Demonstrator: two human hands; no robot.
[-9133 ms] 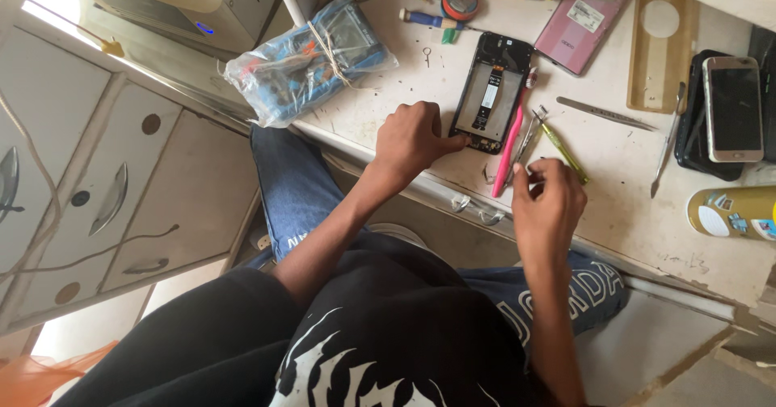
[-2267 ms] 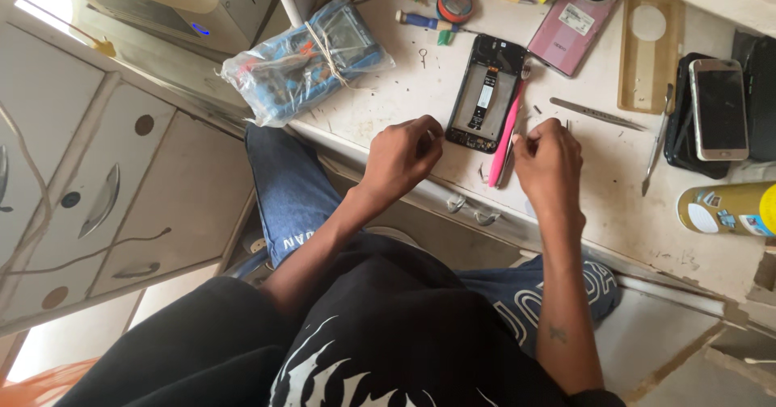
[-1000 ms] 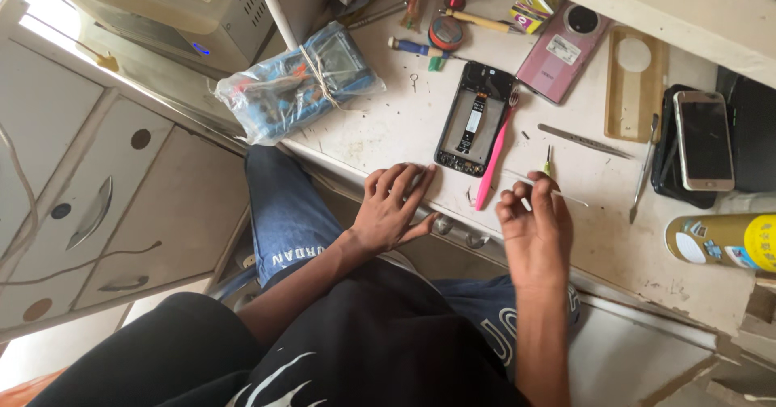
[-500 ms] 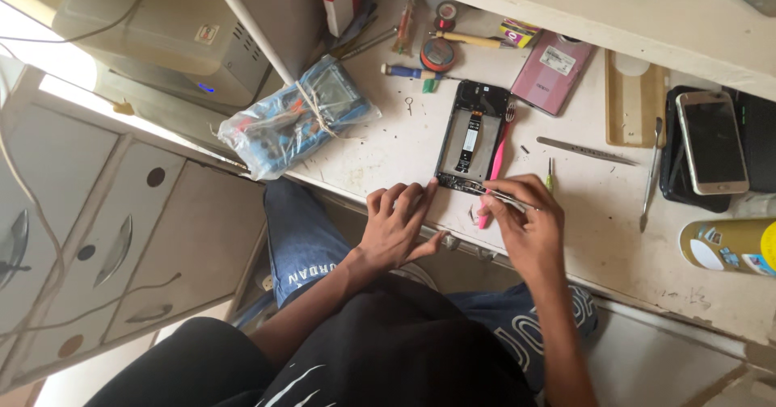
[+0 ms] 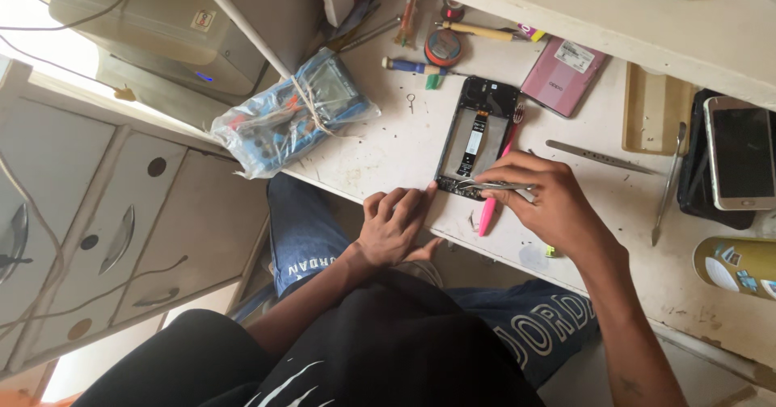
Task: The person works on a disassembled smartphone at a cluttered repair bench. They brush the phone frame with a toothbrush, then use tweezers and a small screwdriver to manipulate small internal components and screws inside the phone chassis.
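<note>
Head view: the opened phone frame [image 5: 475, 139] lies lengthwise away from you on the workbench [image 5: 380, 144]. Your right hand [image 5: 543, 201] pinches metal tweezers [image 5: 485, 186] at its near end; your left hand [image 5: 394, 225], fingers spread, rests flat beside that corner, holding nothing.

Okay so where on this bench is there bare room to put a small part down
Bare bench top lies between the plastic-wrapped bundle and the opened phone. Another free strip runs from the right hand toward the yellow can. The back edge, by the tape roll and pink phone, is crowded.
</note>
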